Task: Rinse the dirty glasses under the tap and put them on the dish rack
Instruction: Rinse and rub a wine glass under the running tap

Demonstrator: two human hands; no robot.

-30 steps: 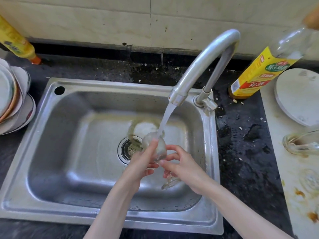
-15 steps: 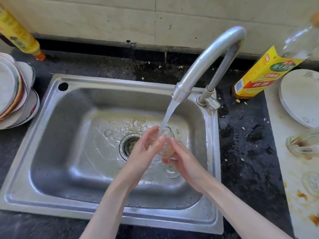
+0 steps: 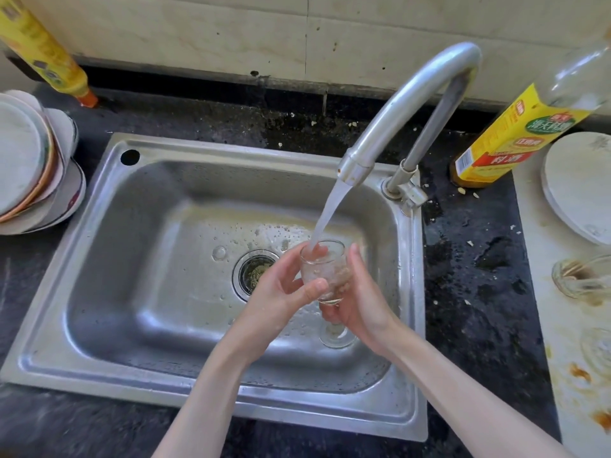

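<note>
Both hands cup a clear stemmed glass upright under the curved steel tap, water streaming into it. The left hand curls its fingers and thumb round the bowl; the right hand wraps its fingers round the far side.

1 head view, looking steeply down, close over sink.

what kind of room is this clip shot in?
Most likely a home kitchen: a stainless steel sink set in a dark countertop, a running tap, stacked plates and a cooking wine bottle.
</note>
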